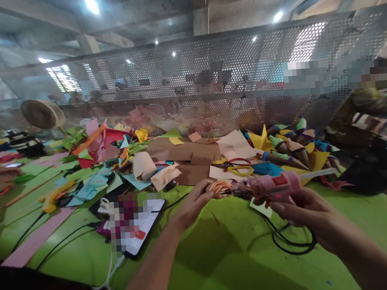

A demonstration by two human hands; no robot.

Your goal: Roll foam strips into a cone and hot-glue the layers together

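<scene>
My right hand [304,208] is wrapped round the handle of a pink glue gun [286,184], which has a glue stick [320,172] poking out of its back. A small red light shows on its side, and its nozzle end is crusted with brownish residue. The nozzle points left at a small peach-coloured coiled piece [219,187], perhaps rolled paper. My left hand [193,204] pinches this piece between thumb and fingers. Nozzle and piece are very close; whether they touch I cannot tell. The gun's black cable [293,249] loops down onto the green table [204,267].
A phone [144,231] with a charging cable lies left of my left arm. Behind my hands are scissors [239,165], a paper roll [143,165] and paper cones [292,145]. Coloured scraps and a yellow glue gun [54,195] lie left. A perforated metal screen [176,71] stands behind.
</scene>
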